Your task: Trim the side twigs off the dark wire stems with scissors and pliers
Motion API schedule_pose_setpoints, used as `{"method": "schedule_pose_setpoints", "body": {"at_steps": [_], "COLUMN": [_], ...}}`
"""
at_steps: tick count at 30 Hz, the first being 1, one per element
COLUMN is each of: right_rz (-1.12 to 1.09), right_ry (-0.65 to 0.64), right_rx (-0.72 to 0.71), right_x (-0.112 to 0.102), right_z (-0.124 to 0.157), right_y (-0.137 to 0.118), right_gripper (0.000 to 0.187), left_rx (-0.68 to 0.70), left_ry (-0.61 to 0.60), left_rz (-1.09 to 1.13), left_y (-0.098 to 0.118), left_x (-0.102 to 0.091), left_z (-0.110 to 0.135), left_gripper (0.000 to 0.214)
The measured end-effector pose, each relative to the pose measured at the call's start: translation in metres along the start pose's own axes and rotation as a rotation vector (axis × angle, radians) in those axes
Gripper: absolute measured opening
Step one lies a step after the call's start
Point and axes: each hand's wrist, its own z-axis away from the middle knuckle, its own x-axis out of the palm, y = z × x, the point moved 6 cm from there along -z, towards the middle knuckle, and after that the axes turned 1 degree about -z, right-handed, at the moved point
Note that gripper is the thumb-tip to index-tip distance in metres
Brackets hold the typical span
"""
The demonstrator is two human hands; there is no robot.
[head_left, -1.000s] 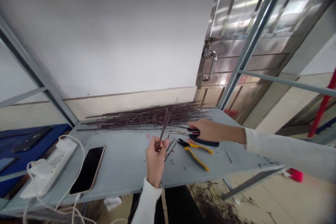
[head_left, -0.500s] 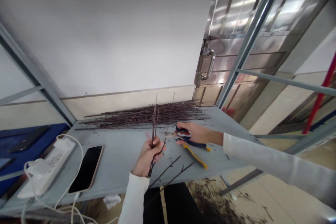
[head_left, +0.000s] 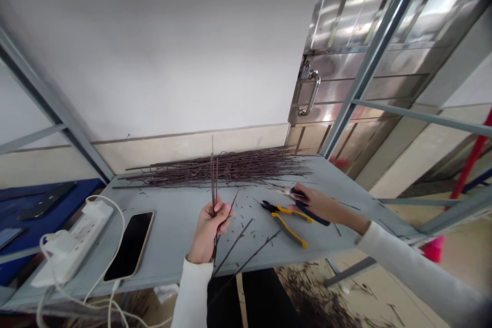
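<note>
Inside the left hand (head_left: 207, 233), thin twigs (head_left: 213, 174) stand upright.

Plain white left sleeve (head_left: 192, 292) and matching right sleeve (head_left: 418, 271), both long, ending above bare left hand (head_left: 209, 233) and bare right hand (head_left: 313, 205).

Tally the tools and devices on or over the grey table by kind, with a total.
Pliers: 1
Scissors: 1
Phone: 1
Power strip: 1
Total: 4
</note>
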Motion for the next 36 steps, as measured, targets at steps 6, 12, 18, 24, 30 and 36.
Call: {"method": "schedule_pose_setpoints", "body": {"at_steps": [6,12,18,24,30,36], "right_rz": [0.246,0.355,0.321,0.249,0.056,-1.013], "right_ry": [0.079,0.083,0.01,-0.1,-0.142,-0.319], "right_rx": [0.39,0.465,0.096,0.02,0.037,0.073], "right_x": [0.003,0.017,0.057,0.079,0.057,0.036], "right_z": [0.006,0.009,0.01,0.003,-0.009,0.0], "right_y": [0.101,0.111,0.031,-0.009,-0.008,-0.045], "right_gripper": [0.016,0.027,0.059,0.054,0.05,0.047], "left_rx": [-0.016,-0.02,-0.014,-0.007,0.008,0.028], "left_ry": [-0.044,-0.022,-0.016,-0.002,0.022,0.043], "left_rz": [0.008,-0.016,-0.04,-0.049,-0.07,-0.067], "left_y": [-0.002,-0.003,-0.005,-0.006,-0.004,0.005], "left_x": [0.01,0.013,0.015,0.014,0.012,0.017], "left_z": [0.001,0.001,-0.002,0.0,0.001,0.004], "left_gripper": [0.053,0.052,0.053,0.054,0.057,0.052]}}
